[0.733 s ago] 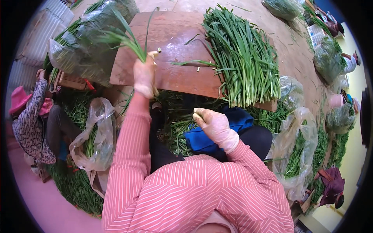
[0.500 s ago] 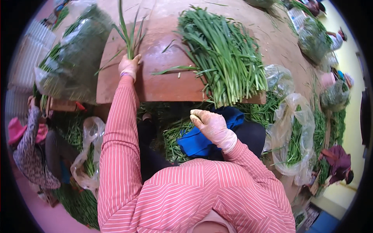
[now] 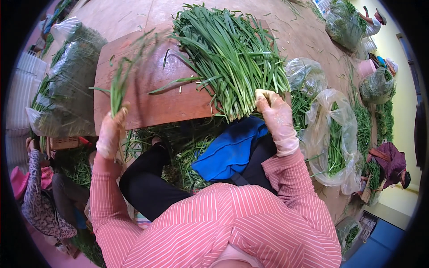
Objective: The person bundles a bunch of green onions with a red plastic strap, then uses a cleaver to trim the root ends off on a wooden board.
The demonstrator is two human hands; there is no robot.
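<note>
My gloved left hand (image 3: 112, 131) is closed around a small bunch of garlic chives (image 3: 119, 87), held upright by the left front of the brown wooden board (image 3: 147, 105). Motion blurs the leaf tips. On the board's right side lies a large pile of garlic chives (image 3: 232, 58), cut ends toward me. My gloved right hand (image 3: 278, 120) is by the pile's lower right edge, its fingers curled closed against the stalk ends; what they hold, if anything, is hidden. A loose leaf (image 3: 172, 84) sticks out to the left of the pile.
Stuffed clear bags of greens stand at the left (image 3: 73, 80) and right (image 3: 335, 138). A blue cloth (image 3: 230, 149) lies over my lap, with loose greens on the floor below. Another person's sleeve (image 3: 33, 178) shows at far left; more people sit at right.
My left hand has drawn back toward me with the bunch. My right hand has moved up and right to the pile's cut ends. The view has shifted slightly.
</note>
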